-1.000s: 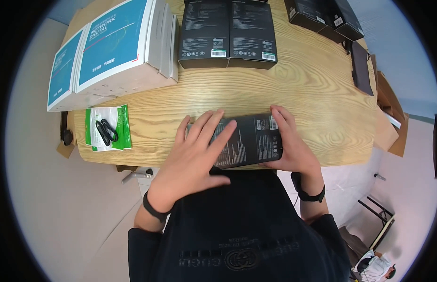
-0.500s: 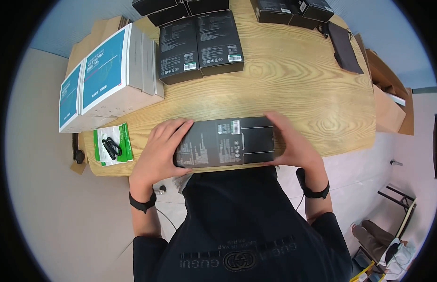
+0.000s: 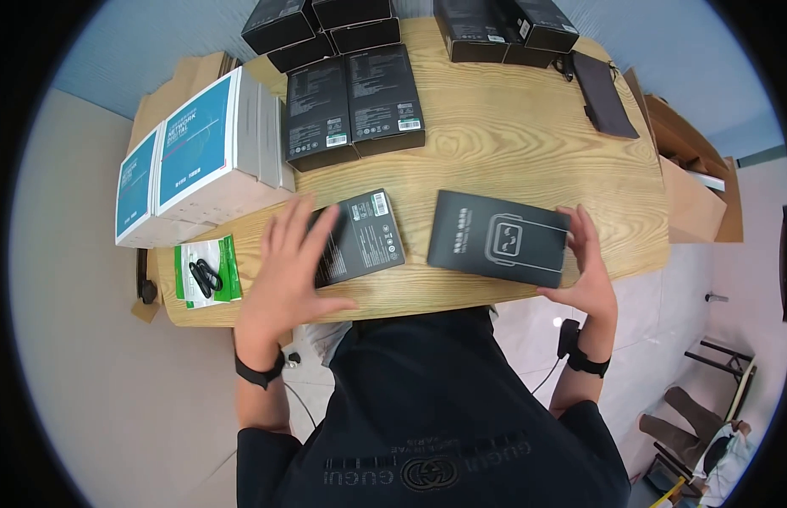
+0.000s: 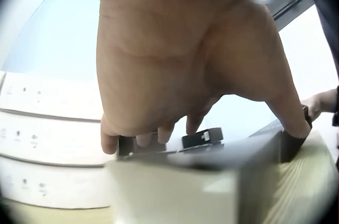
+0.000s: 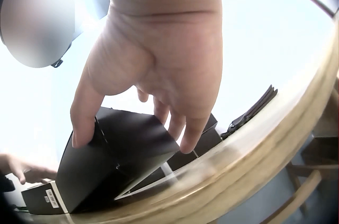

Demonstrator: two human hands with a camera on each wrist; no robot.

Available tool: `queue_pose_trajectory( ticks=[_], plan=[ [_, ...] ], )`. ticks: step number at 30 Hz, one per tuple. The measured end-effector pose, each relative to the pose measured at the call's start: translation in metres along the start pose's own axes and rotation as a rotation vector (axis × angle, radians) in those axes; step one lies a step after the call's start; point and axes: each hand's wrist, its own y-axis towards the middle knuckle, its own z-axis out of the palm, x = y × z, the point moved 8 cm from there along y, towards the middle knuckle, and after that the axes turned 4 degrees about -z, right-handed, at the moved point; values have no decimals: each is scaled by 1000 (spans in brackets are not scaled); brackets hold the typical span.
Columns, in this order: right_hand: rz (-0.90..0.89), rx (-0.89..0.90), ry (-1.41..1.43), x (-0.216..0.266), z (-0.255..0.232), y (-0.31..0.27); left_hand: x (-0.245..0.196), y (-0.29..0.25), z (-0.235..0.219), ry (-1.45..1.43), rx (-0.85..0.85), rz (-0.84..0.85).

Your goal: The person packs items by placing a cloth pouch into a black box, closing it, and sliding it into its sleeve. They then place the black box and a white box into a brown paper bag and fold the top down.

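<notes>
Two black printed boxes are at the table's front. The left black box (image 3: 372, 237) shows fine text and a white label; my left hand (image 3: 279, 267), slightly blurred, lies over its left end with fingers spread and the thumb stretched out to the side. The right black box (image 3: 487, 250) bears a line drawing of a square face. My right hand (image 3: 595, 271) grips its right end, thumb on the near side and fingers on the far side. In the right wrist view this box (image 5: 122, 144) is tilted; the palm stays off its end.
White boxes with blue tops (image 3: 190, 140) stand at left, behind a green-white packet (image 3: 233, 271) with a black cable (image 3: 205, 278). More black boxes (image 3: 381, 93) are at the back. A dark pouch (image 3: 605, 102) lies back right; an open carton (image 3: 702, 203) is beyond the table's right edge.
Both hands held black packaging together at the front half a second ago. Now the right box is apart, moved right with its face drawing up, and the left hand's fingers have spread.
</notes>
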Motion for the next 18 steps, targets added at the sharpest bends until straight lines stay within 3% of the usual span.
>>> queue_pose_trajectory(
  ticks=[3, 6, 11, 18],
  plan=[
    [1, 103, -30, 9, 30, 14, -68, 15, 1, -59, 25, 198],
    [25, 173, -86, 11, 49, 25, -111, 33, 24, -129, 25, 263],
    [46, 227, -112, 2, 55, 30, -121, 58, 60, -165, 88, 252],
    [58, 347, -125, 2, 49, 50, -115, 68, 55, -333, 74, 215]
  ],
)
